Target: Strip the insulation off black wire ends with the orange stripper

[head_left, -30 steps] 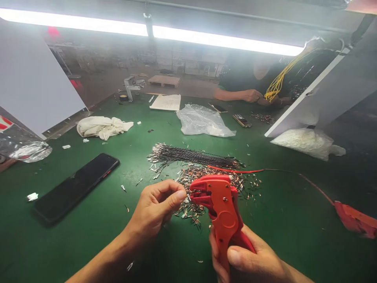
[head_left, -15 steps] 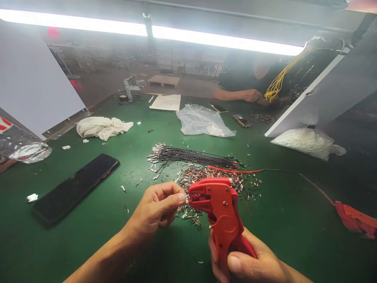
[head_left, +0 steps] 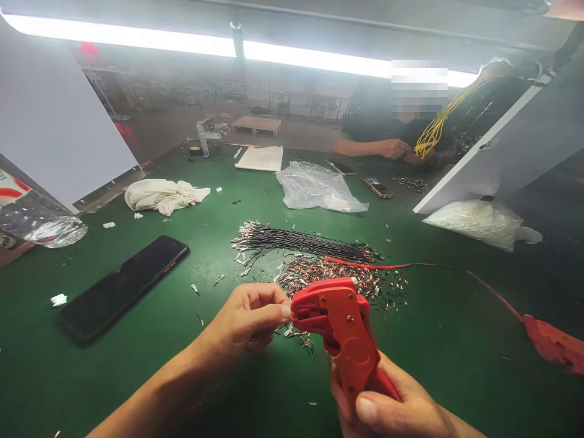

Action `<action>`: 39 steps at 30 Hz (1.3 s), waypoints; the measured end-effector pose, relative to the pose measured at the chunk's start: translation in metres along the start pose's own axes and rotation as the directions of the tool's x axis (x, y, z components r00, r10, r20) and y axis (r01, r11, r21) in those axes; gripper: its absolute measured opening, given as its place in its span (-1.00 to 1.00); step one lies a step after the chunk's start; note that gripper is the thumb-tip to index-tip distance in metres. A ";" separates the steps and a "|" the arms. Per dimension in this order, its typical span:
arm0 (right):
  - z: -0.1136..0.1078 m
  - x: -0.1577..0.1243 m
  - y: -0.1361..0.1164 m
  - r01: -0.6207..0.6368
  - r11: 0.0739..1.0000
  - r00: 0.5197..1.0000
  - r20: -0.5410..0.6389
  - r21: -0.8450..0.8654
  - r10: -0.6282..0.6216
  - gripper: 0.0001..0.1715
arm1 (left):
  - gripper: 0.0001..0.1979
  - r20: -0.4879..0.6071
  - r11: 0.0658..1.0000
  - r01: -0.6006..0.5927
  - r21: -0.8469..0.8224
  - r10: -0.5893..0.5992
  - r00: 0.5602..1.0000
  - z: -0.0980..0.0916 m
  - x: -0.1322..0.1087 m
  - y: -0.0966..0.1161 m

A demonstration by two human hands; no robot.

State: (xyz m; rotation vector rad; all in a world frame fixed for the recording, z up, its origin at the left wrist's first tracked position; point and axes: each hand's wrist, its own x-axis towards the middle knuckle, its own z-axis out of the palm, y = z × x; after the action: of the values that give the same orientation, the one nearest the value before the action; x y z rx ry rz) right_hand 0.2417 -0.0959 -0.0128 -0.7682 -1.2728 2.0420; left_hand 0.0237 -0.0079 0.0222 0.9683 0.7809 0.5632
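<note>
Two hands work close to you: your right hand (head_left: 387,407) grips the handles of the red crimping tool (head_left: 340,331), and your left hand (head_left: 249,319) pinches a small metal terminal (head_left: 288,311) at its nose. Just beyond lies a heap of loose terminals (head_left: 337,277) and a bundle of black wires (head_left: 301,241). Farther off, a clear bag (head_left: 317,188) looks crumpled, and another bag (head_left: 479,222) holds white pieces.

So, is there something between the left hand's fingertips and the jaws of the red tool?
Nothing visible. The left hand pinches a small piece right at the head of the red tool, which the right hand grips by the handles. The pile of metal terminals lies behind, on the table.
</note>
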 end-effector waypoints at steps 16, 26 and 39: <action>0.004 -0.001 -0.007 0.021 0.998 0.999 0.032 0.061 -0.023 -0.48 | -0.73 0.039 0.983 -0.010 -0.182 0.018 0.999 -0.005 -0.002 -0.003; 0.003 -0.003 0.003 0.051 0.969 0.999 -0.012 0.242 -0.049 -0.54 | -0.73 0.063 0.985 0.003 -0.174 0.008 0.998 -0.004 -0.003 -0.002; 0.001 0.001 -0.005 0.062 0.996 0.998 0.024 0.064 -0.063 -0.53 | -0.72 0.084 0.987 0.020 -0.159 -0.007 0.996 -0.006 -0.001 -0.002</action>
State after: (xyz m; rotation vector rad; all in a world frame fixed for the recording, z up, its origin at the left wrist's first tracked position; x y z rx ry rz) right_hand 0.2413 -0.0942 -0.0077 -0.6671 -1.2250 2.0375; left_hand 0.0183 -0.0062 0.0186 0.8328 0.6573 0.5612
